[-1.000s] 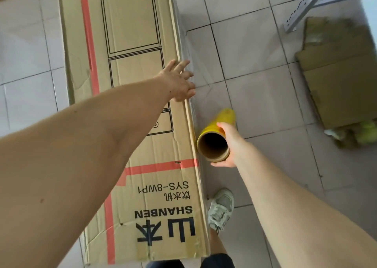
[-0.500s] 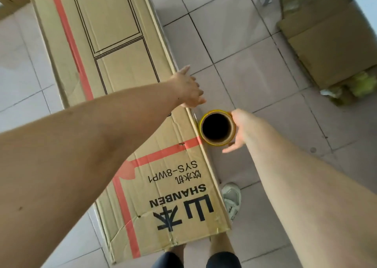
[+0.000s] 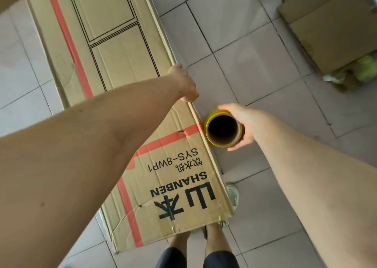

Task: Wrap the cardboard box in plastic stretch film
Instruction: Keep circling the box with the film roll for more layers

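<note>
A long brown cardboard box [image 3: 114, 67] with red stripes and black "SHANBEN" print stands in front of me on the tiled floor. My left hand [image 3: 184, 84] reaches over its right edge, fingers curled down the side face. Whether it holds film there is hidden. My right hand [image 3: 240, 124] grips a stretch film roll [image 3: 222, 130] with a yellow rim and a brown tube, held on end right beside the box's right edge. I look straight into the tube's dark hollow core. The film itself is too clear to make out.
Flattened cardboard pieces [image 3: 334, 24] lie on the floor at the upper right, with greenish crumpled material [image 3: 359, 71] beside them. My legs and a shoe [image 3: 232, 194] are below the box's near end. Pale tiled floor [image 3: 265, 73] stretches between the box and that pile.
The roll has tipped from slanted to end-on and come nearer along the box's right edge. My left hand has slid from the top face over the right edge. The view has shifted left.
</note>
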`<state>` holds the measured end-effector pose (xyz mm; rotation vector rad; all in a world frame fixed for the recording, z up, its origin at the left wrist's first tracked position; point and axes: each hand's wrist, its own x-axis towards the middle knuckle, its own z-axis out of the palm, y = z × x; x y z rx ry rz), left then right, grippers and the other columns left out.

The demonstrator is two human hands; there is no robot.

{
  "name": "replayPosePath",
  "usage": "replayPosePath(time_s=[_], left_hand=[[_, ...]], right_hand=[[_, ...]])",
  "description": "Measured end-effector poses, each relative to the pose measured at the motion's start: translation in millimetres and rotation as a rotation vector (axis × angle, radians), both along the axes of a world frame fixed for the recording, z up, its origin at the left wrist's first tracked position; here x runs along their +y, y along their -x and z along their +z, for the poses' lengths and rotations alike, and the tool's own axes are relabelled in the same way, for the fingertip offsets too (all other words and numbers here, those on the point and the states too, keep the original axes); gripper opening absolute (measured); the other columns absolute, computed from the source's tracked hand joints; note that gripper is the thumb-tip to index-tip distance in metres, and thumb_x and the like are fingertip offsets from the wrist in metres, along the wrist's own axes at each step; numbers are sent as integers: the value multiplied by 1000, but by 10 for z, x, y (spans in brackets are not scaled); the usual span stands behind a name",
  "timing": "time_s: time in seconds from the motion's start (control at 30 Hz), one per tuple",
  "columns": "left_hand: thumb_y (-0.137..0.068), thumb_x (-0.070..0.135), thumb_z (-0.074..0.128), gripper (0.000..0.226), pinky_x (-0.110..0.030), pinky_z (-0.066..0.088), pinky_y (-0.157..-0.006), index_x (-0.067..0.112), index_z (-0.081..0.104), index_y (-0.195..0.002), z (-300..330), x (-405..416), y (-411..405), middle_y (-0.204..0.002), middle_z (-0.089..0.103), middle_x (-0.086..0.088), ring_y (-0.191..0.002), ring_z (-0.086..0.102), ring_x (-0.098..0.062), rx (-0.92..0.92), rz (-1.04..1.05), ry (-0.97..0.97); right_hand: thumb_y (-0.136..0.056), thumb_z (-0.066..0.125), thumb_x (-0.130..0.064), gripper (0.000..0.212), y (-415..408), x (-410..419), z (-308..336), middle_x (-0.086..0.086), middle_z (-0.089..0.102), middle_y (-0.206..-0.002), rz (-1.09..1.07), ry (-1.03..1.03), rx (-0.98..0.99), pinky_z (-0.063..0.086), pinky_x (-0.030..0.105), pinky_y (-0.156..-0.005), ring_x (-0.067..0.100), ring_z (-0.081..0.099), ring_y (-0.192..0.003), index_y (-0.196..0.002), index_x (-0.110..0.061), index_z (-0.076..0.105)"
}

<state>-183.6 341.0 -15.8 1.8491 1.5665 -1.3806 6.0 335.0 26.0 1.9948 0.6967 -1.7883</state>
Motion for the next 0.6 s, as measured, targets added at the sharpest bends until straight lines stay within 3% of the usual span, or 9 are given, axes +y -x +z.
replayPosePath(time_s=[0.07, 0.2, 0.33, 0.4, 0.5, 0.6], left_hand=[[-104, 50, 18, 59, -45, 19, -120, 23, 48, -146, -22, 8, -9, -151, 46, -5, -144, 33, -25, -4, 20, 2], [-103, 52, 22, 57, -46, 19, -120, 25, 48, -146, -37, 22, -31, -151, 47, -3, -143, 36, -25, 1, 42, 11], [-101, 59, 13, 67, -51, 5, -123, 25, 42, -151, 28, -14, -84, -155, 42, -3, -149, 27, -25, 25, 37, 22], [-100, 62, 11, 70, -53, -2, -123, 23, 38, -153, 75, -40, -122, -159, 36, -3, -152, 18, -25, 36, 10, 24], [-101, 61, 10, 71, -53, 0, -123, 21, 40, -152, 80, -129, -184, -157, 39, -4, -151, 21, -26, -30, -33, 16], [-101, 60, 7, 73, -51, 7, -123, 21, 47, -148, 5, -236, -216, -151, 47, -5, -147, 31, -26, -86, -92, -14]], right_hand=[[-81, 71, -52, 48, -248, -161, -79, 20, 56, -116, -205, 54, 5, 56, 60, -78, 44, 57, -101, -105, -15, 51], [-91, 55, -54, 55, -590, -548, -231, 24, 62, -115, -550, 142, 41, 53, 61, -85, 45, 62, -103, -125, -11, 50], [-96, 46, -52, 53, -661, -748, -245, 25, 61, -120, -698, 158, 39, 50, 64, -89, 47, 61, -105, -129, -11, 48], [-97, 44, -47, 47, -633, -697, -196, 23, 59, -120, -644, 127, 13, 49, 66, -89, 47, 59, -108, -128, -11, 46], [-100, 42, -27, 29, -531, -455, -109, 21, 55, -126, -323, -57, -71, 48, 64, -94, 44, 55, -115, -123, -10, 47], [-96, 40, -14, 16, -353, -286, -133, 20, 61, -121, 113, -362, -168, 53, 44, -90, 39, 60, -111, -102, -8, 53]])
